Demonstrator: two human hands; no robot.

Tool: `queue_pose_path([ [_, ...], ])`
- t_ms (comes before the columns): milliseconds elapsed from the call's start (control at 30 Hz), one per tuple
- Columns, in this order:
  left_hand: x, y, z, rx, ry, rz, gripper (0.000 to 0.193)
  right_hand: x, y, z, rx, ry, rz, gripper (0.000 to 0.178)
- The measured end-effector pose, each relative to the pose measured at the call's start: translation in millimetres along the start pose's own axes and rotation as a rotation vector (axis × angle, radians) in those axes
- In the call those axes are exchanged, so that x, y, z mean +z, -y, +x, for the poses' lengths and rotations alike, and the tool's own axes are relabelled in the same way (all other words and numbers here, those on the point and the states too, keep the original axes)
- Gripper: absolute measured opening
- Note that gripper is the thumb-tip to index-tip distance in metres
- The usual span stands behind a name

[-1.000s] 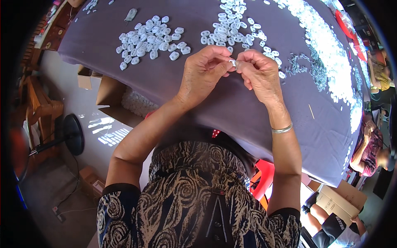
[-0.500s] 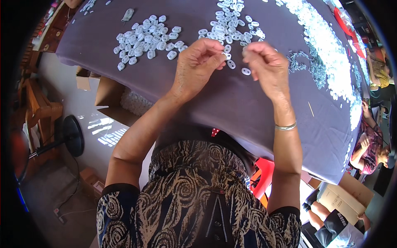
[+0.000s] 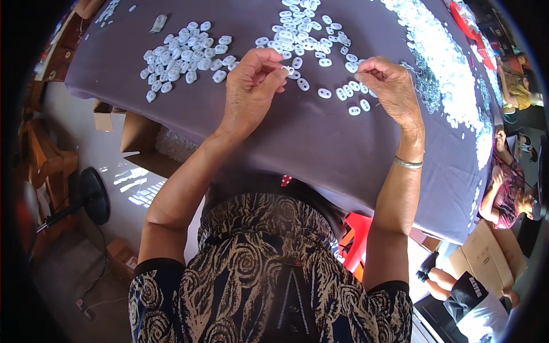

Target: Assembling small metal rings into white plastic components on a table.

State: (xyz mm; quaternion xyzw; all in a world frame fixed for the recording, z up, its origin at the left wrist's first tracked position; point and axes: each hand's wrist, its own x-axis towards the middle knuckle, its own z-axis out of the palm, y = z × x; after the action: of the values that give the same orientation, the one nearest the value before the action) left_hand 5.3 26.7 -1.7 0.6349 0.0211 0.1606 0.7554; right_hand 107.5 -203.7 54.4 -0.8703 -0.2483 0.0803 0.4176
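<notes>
Hands (image 3: 392,88) apart, white piece (image 3: 290,71) in left (image 3: 250,88)

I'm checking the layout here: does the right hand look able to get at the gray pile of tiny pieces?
Probably yes: the right hand is just left of the gray pile, and nothing seems to block the way, though whether that hand holds anything is unclear.
</notes>
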Motion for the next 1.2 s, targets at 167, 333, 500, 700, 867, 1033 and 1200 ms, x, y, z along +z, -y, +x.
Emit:
queue_pose_path([
  [167,-2,3,0,0.035,0.016,-0.029,0.021,-33,-7,-8,0.132,0.064,-0.198,0.007],
  [333,-3,4,0,0.029,0.02,0.007,0.02,-49,-12,-20,0.254,0.137,-0.137,0.006],
  [500,0,1,0,0.019,0.007,0.054,0.019,-33,-16,-31,0.072,0.101,-0.071,0.008],
  [700,1,2,1,0.018,0.019,0.045,0.019,-26,-16,-38,0.051,0.054,-0.26,0.007],
  [867,1,1,-2,0.017,0.007,0.032,0.018,-14,-8,-37,-0.019,0.021,-0.213,0.006],
  [1033,6,2,-4,0.045,0.021,0.004,0.018,0,5,-32,0.014,-0.067,0.001,0.007],
  [1200,4,1,-6,0.024,0.034,0.001,0.018,31,43,-17,-0.011,-0.105,0.319,0.007],
])
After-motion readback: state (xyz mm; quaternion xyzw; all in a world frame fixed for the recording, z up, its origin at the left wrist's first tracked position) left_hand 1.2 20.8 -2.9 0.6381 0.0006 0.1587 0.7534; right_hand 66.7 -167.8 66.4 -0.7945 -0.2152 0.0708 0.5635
